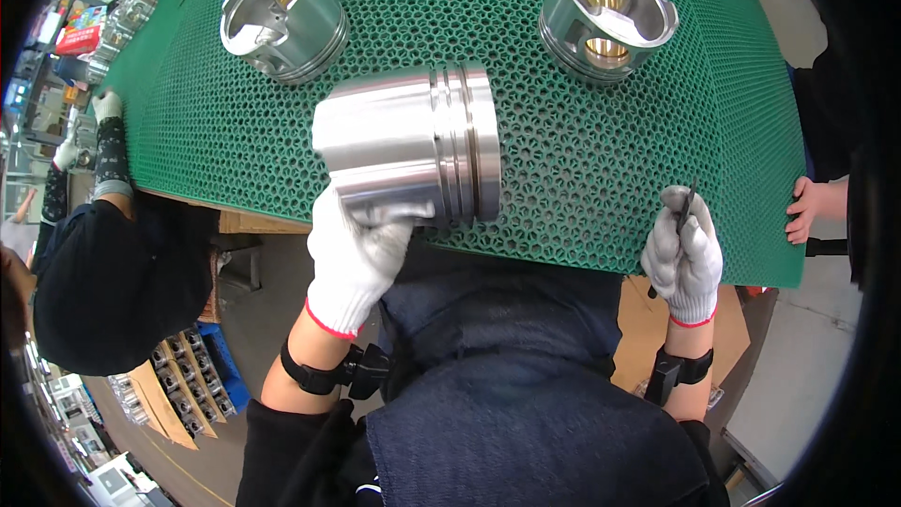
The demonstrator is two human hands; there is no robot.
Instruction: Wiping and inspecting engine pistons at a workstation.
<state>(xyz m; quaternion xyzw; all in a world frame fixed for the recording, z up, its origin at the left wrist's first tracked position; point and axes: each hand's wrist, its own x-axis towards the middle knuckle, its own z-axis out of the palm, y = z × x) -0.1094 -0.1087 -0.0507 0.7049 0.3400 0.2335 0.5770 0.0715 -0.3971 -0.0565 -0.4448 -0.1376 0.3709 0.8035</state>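
A large shiny metal piston (389, 136) lies on its side in the air, its ring grooves toward the right. My left hand (355, 253), in a white knit glove, is closed on its lower skirt. My right hand (683, 253), gloved the same way, is closed round a thin dark tool (688, 207) whose narrow tip points up past the fingers; its exact kind I cannot make out. The hand is at the table's near edge, apart from the piston.
Green perforated matting (526, 169) covers the table. Open end up, one piston (286, 23) stands at the far left and another piston (608, 19) at the far right. Other people are on both sides; a bare hand (802, 211) rests on the right edge.
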